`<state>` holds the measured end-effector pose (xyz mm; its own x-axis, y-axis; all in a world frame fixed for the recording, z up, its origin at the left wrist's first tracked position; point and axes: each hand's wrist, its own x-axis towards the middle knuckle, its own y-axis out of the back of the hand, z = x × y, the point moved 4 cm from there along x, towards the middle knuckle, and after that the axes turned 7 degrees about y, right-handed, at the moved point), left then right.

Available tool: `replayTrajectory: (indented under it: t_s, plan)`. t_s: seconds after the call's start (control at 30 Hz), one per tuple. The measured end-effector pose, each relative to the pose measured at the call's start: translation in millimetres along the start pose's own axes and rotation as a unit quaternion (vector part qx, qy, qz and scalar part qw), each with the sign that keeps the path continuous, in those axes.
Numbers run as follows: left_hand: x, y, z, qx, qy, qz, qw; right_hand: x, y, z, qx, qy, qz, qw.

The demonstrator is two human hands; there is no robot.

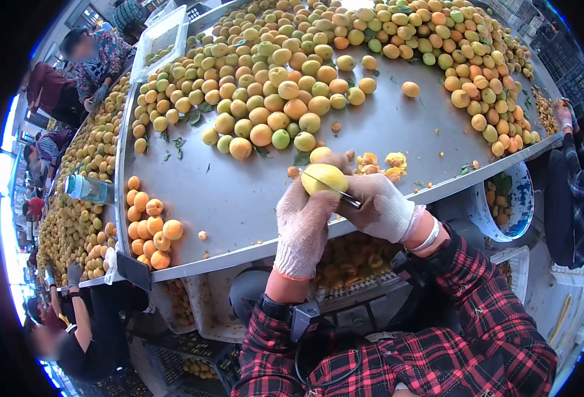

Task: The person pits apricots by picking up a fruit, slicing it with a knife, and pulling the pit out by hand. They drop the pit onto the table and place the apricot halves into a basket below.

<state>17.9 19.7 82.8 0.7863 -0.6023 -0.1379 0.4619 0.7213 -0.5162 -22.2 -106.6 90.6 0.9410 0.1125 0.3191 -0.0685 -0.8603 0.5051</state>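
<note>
My left hand [305, 221], in a pale knitted glove, is closed around a yellow apricot [325, 178] above the table's near edge. My right hand [379, 206], gloved the same way, grips a small knife [351, 199]. The thin blade lies across the apricot's face; how deep it cuts I cannot tell. Part of another yellow fruit [319, 155] shows just behind the apricot, partly covered by fingers. Beyond my right hand, cut apricot pieces and pits [381, 165] lie on the metal table [239, 212].
A large heap of apricots [265, 92] covers the table's far side, and more are piled right [484, 92]. Orange apricots [153, 228] sit at the left corner near a phone [134, 270]. Below stands a crate of apricots [355, 261]; a bucket [518, 198] is at right. Several people work nearby.
</note>
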Motion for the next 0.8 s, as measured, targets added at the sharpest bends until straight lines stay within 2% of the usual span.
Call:
replayTrajectory:
  t_s: [0.03, 0.1, 0.17, 0.2, 0.33, 0.4, 0.43, 0.47, 0.5, 0.53, 0.57, 0.63, 0.67, 0.73, 0.77, 0.8]
  plan:
    - [0, -3, 7, -0.005, -0.02, -0.002, 1.0, 0, -2, 1, 0.0, -0.001, -0.001, 1.0]
    - [1, -2, 10, 0.023, 0.008, 0.023, 0.999, 1, -8, 5, -0.007, 0.008, -0.013, 1.0]
    - [1, 3, 10, 0.227, -0.139, 0.06, 0.962, 0, -12, 7, -0.002, 0.013, 0.005, 1.0]
    - [0, 4, 10, 0.273, -0.127, 0.042, 0.953, 0, -12, 7, 0.004, 0.017, 0.024, 1.0]
    - [-10, -7, 24, 0.24, -0.155, 0.0, 0.958, -5, -6, -8, 0.08, 0.039, 0.029, 0.996]
    - [-16, -10, 23, 0.103, -0.067, -0.02, 0.992, -12, 0, -21, 0.079, 0.059, 0.027, 0.995]
    - [-21, -10, 18, 0.155, -0.043, -0.017, 0.987, -20, -3, -19, 0.06, 0.074, 0.035, 0.995]
    - [-32, -10, 12, 0.178, -0.003, -0.025, 0.984, -27, -1, -29, 0.099, 0.084, 0.041, 0.991]
    - [-41, -11, 7, 0.204, -0.042, -0.043, 0.977, -43, -12, -16, 0.091, 0.074, 0.049, 0.992]
    - [-54, -16, 6, 0.243, -0.035, -0.036, 0.969, -56, -14, -21, 0.075, 0.07, 0.048, 0.994]
    - [-69, -23, 5, 0.223, -0.016, -0.028, 0.974, -68, -19, -29, 0.13, 0.048, 0.032, 0.99]
    - [-94, -29, -6, 0.281, -0.029, 0.03, 0.959, -90, -32, -32, 0.088, 0.009, -0.011, 0.996]
    - [-102, -25, -14, 0.347, -0.066, 0.036, 0.935, -102, -40, -32, 0.088, 0.012, -0.005, 0.996]
    - [-121, -35, -12, 0.389, -0.095, 0.023, 0.916, -122, -52, -28, 0.037, -0.057, -0.05, 0.996]
    - [-130, -42, -8, 0.425, -0.123, 0.011, 0.897, -129, -48, -38, 0.035, -0.052, -0.045, 0.997]
    - [-139, -48, -4, 0.411, -0.12, -0.015, 0.904, -136, -43, -51, 0.102, -0.02, -0.015, 0.994]
